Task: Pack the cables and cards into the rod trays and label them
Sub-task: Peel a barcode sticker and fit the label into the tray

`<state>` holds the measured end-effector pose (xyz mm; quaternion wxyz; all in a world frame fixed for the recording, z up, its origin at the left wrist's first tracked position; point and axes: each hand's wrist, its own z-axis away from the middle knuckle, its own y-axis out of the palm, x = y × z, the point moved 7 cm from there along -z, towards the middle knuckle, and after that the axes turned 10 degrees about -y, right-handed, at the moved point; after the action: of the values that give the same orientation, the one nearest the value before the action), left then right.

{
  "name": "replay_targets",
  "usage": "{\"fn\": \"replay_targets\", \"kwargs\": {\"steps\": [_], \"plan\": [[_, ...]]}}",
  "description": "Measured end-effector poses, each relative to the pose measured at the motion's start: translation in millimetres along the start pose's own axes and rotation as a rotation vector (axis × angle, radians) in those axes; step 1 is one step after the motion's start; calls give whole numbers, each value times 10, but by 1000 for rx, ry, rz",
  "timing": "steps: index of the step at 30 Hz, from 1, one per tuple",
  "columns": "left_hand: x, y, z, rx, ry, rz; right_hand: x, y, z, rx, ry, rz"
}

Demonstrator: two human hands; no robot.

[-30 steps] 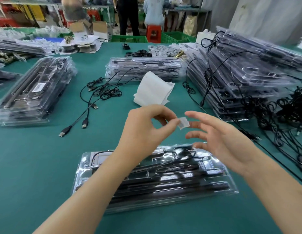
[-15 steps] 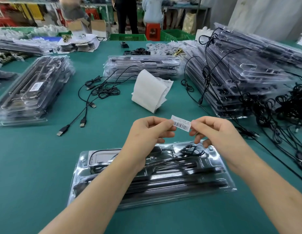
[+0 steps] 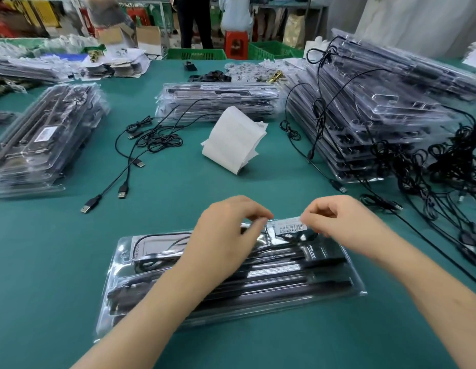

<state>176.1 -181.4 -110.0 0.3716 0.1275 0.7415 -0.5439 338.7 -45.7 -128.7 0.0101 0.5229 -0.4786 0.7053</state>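
Right hand (image 3: 346,227): fingertips pinch the right end of the label (image 3: 290,228).
Left hand (image 3: 226,235): fingers curled by its left end; blurred, cannot tell if it holds.
Label: just over the tray (image 3: 356,287), at its 12 o'clock edge.
Risk: it may stick crooked or wrinkled, if one end touches the plastic first.

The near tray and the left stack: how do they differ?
The near tray lies single; the left stack is many trays piled. The near tray lies crosswise; the left stack points away. The left stack's top bears a sticker; the near tray's barcode label is in the right hand's grip. Both hold dark rods.
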Motion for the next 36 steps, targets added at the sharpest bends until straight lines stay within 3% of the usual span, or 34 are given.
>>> {"fn": "replay_targets", "kwargs": {"steps": [5, 21, 31, 36], "plan": [[-207, 122, 169, 8, 209, -221, -10, 8, -39, -8, -31, 101], [-210, 381, 272, 109, 358, -498, -20, 73, -30, -53, -61, 339], [-113, 411, 272, 183, 332, -541, -87, 28, 16, -110, -15, 426], [-114, 526, 265, 262, 291, -551, -191, 66, 46, -128, 13, 257]]}}
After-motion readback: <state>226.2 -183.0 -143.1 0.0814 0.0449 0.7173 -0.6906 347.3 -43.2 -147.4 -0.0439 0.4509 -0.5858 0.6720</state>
